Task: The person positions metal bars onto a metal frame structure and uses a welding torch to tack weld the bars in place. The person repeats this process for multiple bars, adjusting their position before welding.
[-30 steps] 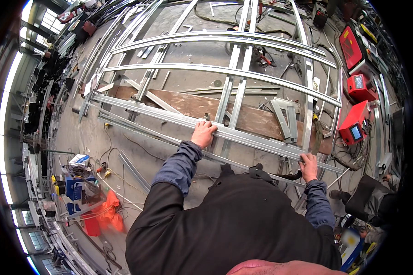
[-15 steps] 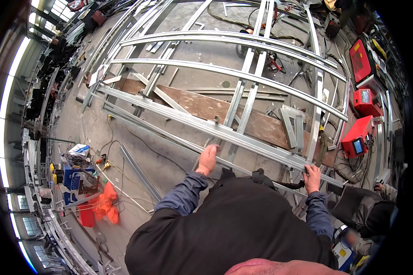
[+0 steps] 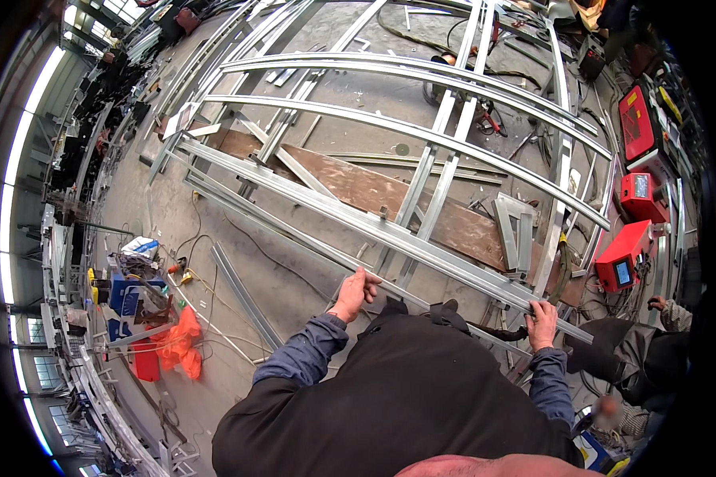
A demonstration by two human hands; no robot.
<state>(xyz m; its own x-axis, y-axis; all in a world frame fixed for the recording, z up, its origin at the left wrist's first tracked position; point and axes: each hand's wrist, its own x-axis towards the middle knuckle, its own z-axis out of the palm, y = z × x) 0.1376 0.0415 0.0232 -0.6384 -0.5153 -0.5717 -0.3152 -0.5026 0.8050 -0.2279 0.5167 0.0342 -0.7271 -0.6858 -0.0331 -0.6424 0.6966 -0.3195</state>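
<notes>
A long silvery metal rail (image 3: 334, 200) runs slantwise in front of me, from the upper left down to the right, along the near side of a metal frame (image 3: 422, 131). Close to its right end my right hand (image 3: 542, 324) is closed on it, fingers curled over the top edge. My left hand (image 3: 352, 296) is off the long rail, beside a thinner lower bar (image 3: 282, 228). Its fingers are loosely bent and apart, holding nothing that I can see. A small bracket (image 3: 383, 212) stands up on the rail's middle.
Brown boards (image 3: 358, 184) lie on the floor beneath the frame. Red machines (image 3: 624, 256) with small screens stand at the right. Another person's hand (image 3: 657, 303) shows beyond my right arm. Cables, a loose metal channel (image 3: 243, 290) and an orange plastic bag (image 3: 184, 343) lie to the left.
My left hand has drawn back slightly from the long rail, its fingers more spread. The right hand keeps its place on the rail. The whole view has shifted slightly.
</notes>
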